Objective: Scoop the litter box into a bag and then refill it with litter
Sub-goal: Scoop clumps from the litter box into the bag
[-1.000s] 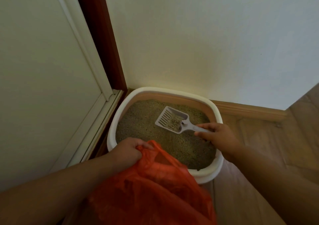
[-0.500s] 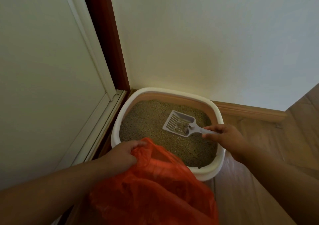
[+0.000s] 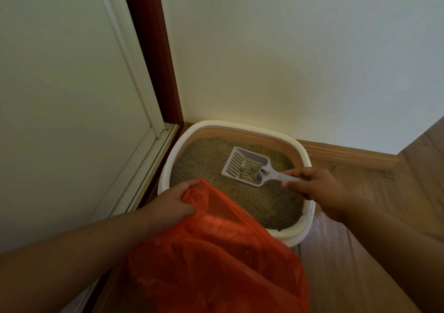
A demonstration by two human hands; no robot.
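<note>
Two hands share the work: the left hand (image 3: 168,204) pinches the orange bag (image 3: 216,264) open at the litter box (image 3: 307,154) rim, while the right hand (image 3: 317,190) grips the slotted scoop (image 3: 245,166) over the litter, apparently sifting before tipping clumps in.

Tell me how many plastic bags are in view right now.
1. The orange plastic bag hangs at the near edge of the white litter box, its rim gripped by the left hand. Others may lie outside the view.
</note>
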